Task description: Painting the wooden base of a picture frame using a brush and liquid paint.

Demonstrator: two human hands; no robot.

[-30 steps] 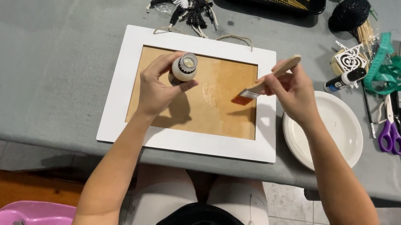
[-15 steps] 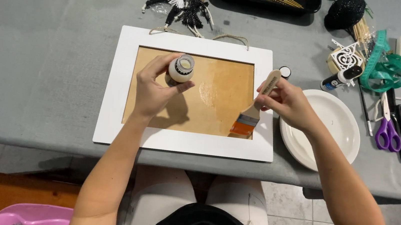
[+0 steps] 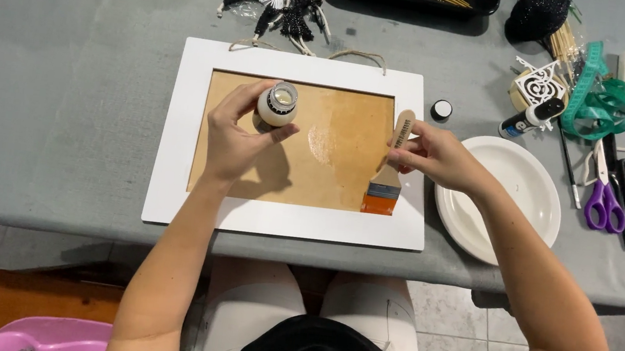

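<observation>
The left hand (image 3: 234,139) has its fingers wrapped around a small open glue bottle (image 3: 276,106), held above a brown board. The right hand (image 3: 428,156) pinches the wooden handle of a flat brush (image 3: 388,168), whose orange bristles touch the brown board (image 3: 328,177) just below the fingers. A wet shiny patch (image 3: 324,144) lies between the hands. A white frame (image 3: 183,137) surrounds the board. A white plate (image 3: 522,192) sits just beyond the right hand's knuckles, and a black bottle cap (image 3: 441,109) lies above them.

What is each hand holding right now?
Left hand: closed around a small open bottle.
Right hand: closed on a flat brush, bristles down on the board.
</observation>
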